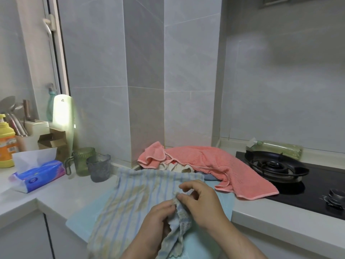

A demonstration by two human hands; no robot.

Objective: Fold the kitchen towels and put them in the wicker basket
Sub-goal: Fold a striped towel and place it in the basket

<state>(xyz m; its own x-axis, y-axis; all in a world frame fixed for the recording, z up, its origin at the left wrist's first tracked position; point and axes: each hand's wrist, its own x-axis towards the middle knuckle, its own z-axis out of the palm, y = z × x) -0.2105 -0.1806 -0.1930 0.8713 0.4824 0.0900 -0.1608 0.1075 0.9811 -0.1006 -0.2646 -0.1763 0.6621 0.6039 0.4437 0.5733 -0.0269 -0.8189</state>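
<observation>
- Your left hand (158, 217) and right hand (202, 202) meet at one bunched edge of the striped towel (134, 195). Both pinch it, fingers curled tight on the cloth, with the thumbs nearly touching.
- From the grip, the towel spreads away and to the left, lying over a blue mat (80, 219) on the counter.
- Below the grip, the towel's near end hangs crumpled between your wrists and is cut off by the bottom of the view.
- Your left fingertips are buried in the folds, so you cannot tell how much cloth they hold.
- Just beyond the grip, a pink towel (220, 163) lies in a loose heap. Its right end reaches onto the edge of the black stove (276, 167).
- Something pale (177, 167) peeks out from under the pink towel. Most of it is covered, and you cannot tell what it is.
- Well left of the grip stand two glass cups (99, 170) and a tissue pack (37, 177), all slightly blurred.
</observation>
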